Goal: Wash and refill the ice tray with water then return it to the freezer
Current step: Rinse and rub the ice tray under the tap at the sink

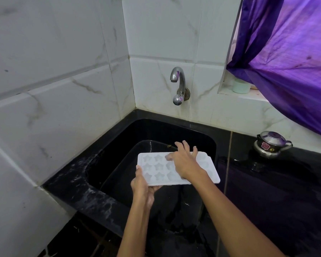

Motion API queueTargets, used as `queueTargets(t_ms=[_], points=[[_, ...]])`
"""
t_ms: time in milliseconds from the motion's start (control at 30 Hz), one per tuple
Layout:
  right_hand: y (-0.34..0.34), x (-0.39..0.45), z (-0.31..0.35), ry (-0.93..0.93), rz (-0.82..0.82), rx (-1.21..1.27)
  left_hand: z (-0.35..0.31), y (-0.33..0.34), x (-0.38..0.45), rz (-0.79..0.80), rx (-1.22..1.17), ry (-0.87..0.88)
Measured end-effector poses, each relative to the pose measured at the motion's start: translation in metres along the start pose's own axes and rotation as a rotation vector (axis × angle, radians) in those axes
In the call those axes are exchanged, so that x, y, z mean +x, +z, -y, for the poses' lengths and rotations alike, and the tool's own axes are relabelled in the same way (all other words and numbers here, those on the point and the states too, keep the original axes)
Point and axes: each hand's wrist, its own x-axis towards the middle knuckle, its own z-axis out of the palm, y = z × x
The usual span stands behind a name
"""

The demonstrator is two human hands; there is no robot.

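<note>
Black sink [119, 138] set in corner w/ tiled walls, purple curtain [289, 58] far right. White ice tray [157, 169], star-shaped cells, held level over sink basin, below tap [178, 84]. L hand [143, 186] grips tray's near-left corner; R hand [185, 162] rests spread on top, fingers loose, not clenched.

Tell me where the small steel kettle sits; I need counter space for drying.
In the head view, the small steel kettle stands on the black counter at the right, against the tiled wall, beneath the purple curtain.
</note>
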Motion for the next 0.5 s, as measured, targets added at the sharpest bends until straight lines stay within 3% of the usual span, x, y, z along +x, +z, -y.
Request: queueTargets(t_ms=[500], points=[[-0.0015, 0.0007, -0.0028, 0.013, -0.013, 0.026, 0.0004, 0.0031, 0.001, -0.002, 0.007, 0.007]])
